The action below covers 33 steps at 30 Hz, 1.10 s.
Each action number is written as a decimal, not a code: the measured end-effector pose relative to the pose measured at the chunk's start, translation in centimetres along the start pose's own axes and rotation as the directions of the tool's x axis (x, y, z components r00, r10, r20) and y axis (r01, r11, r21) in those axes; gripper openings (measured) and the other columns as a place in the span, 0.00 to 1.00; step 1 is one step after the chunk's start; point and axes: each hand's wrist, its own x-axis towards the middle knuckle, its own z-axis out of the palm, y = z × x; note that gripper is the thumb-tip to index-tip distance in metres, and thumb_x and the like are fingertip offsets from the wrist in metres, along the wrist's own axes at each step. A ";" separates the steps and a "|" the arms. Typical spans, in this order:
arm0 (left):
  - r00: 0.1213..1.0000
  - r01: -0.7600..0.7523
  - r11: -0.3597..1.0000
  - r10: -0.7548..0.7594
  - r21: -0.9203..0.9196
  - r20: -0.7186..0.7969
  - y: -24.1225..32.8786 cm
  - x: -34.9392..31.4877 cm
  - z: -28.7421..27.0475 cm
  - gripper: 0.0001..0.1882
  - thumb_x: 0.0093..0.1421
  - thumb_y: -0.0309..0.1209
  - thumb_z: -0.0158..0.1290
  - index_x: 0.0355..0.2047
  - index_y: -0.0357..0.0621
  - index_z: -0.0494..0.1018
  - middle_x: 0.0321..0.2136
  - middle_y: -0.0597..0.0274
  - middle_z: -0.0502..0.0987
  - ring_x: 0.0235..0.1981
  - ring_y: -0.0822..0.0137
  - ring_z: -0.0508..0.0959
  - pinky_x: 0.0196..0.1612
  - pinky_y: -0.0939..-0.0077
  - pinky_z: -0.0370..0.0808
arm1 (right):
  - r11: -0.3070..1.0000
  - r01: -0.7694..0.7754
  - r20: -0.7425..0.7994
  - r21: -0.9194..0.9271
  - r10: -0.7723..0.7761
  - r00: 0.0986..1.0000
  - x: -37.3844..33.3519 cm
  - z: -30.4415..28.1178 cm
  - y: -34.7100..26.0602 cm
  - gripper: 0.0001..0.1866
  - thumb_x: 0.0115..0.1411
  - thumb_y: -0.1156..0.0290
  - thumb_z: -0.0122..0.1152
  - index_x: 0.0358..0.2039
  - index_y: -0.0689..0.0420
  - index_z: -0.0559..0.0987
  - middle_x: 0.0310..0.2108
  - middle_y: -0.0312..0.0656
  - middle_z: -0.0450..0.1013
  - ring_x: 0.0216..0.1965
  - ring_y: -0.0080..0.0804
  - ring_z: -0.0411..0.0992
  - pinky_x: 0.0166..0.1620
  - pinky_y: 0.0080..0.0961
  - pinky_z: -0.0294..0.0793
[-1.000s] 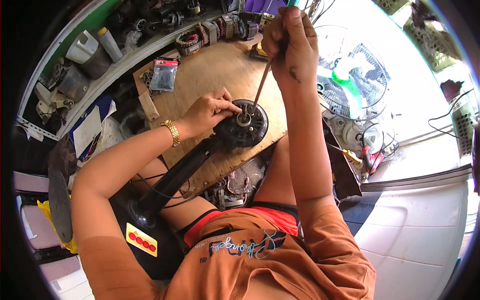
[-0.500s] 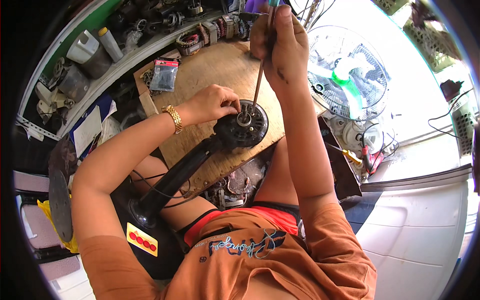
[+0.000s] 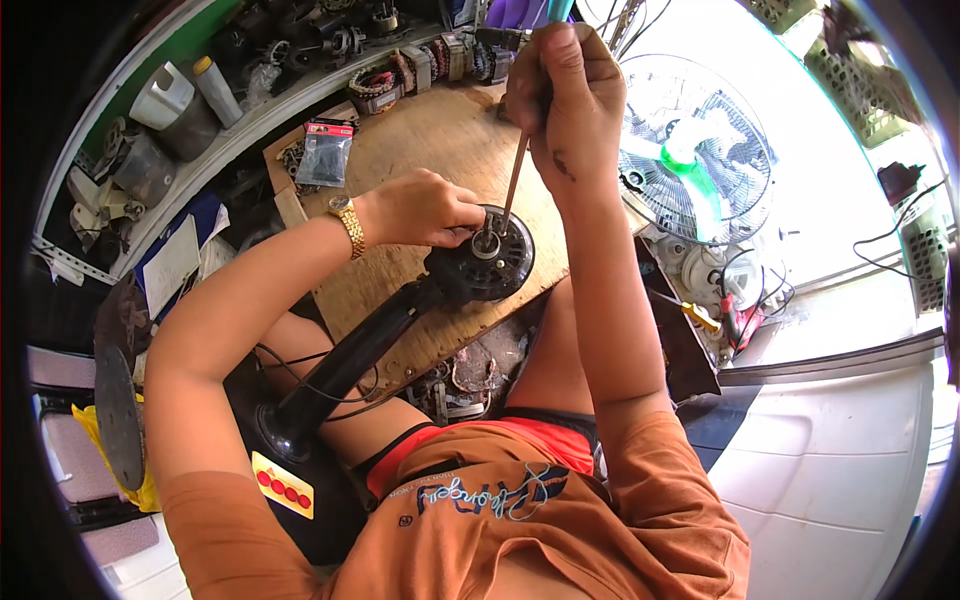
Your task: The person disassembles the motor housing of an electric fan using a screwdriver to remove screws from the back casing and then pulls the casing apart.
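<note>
A black electric fan motor housing (image 3: 512,262) rests face up on the wooden board, joined to a black stand neck (image 3: 352,345) that slants down toward my lap. My left hand (image 3: 428,208), with a gold watch (image 3: 348,222) on the wrist, has its fingertips pinched together beside the motor's central shaft. What they hold, if anything, is hidden. Above the board, my right hand (image 3: 575,95) is closed round the handle of a long screwdriver (image 3: 516,178). The screwdriver's thin shank points down, its tip at the motor's front, just right of the shaft.
The wooden board (image 3: 430,130) carries a small plastic packet (image 3: 324,155) at its left. Several wound motor coils (image 3: 375,85) line the shelf behind. To the right stand a caged fan (image 3: 690,150) and a yellow-handled tool (image 3: 700,317). A black cord (image 3: 318,390) loops round the stand neck.
My right hand has shifted slightly right and lower, with the screwdriver still on the motor. My left wrist has turned, bringing the watch face into view, while its fingertips stay by the shaft.
</note>
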 end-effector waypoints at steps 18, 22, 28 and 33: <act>0.995 -0.096 0.991 0.097 -0.094 0.002 -0.6 -0.2 -0.3 0.11 0.62 0.33 0.58 0.43 0.47 0.72 0.38 0.58 0.77 0.35 0.50 0.82 0.38 0.56 0.79 | 0.999 0.015 -0.098 0.040 -0.011 0.995 -0.2 0.4 -0.2 0.16 0.74 0.56 0.53 0.41 0.59 0.76 0.21 0.38 0.71 0.17 0.22 0.63 0.21 0.19 0.61; 0.992 -0.083 0.994 0.089 -0.066 0.090 -0.4 0.5 -0.4 0.11 0.63 0.33 0.55 0.45 0.47 0.71 0.39 0.58 0.76 0.35 0.50 0.82 0.36 0.56 0.80 | 0.998 0.009 -0.029 0.064 -0.007 1.000 0.1 -0.6 0.1 0.15 0.73 0.57 0.55 0.41 0.59 0.75 0.21 0.38 0.70 0.17 0.22 0.62 0.21 0.19 0.59; 0.984 -0.114 0.991 0.103 0.070 0.144 -0.8 0.8 0.7 0.08 0.65 0.35 0.52 0.39 0.44 0.69 0.38 0.57 0.75 0.32 0.49 0.81 0.33 0.56 0.81 | 0.994 0.063 -0.077 0.087 -0.056 0.995 0.1 0.0 -0.5 0.16 0.74 0.57 0.54 0.38 0.58 0.77 0.20 0.37 0.69 0.16 0.22 0.62 0.20 0.20 0.60; 0.964 -0.179 0.980 0.156 0.089 0.217 -1.4 1.1 0.7 0.10 0.65 0.35 0.52 0.40 0.43 0.70 0.39 0.56 0.75 0.34 0.50 0.81 0.36 0.57 0.81 | 0.999 0.007 -0.131 0.037 -0.002 0.991 0.2 0.4 -0.8 0.13 0.72 0.60 0.58 0.37 0.58 0.77 0.20 0.37 0.71 0.16 0.21 0.63 0.19 0.19 0.59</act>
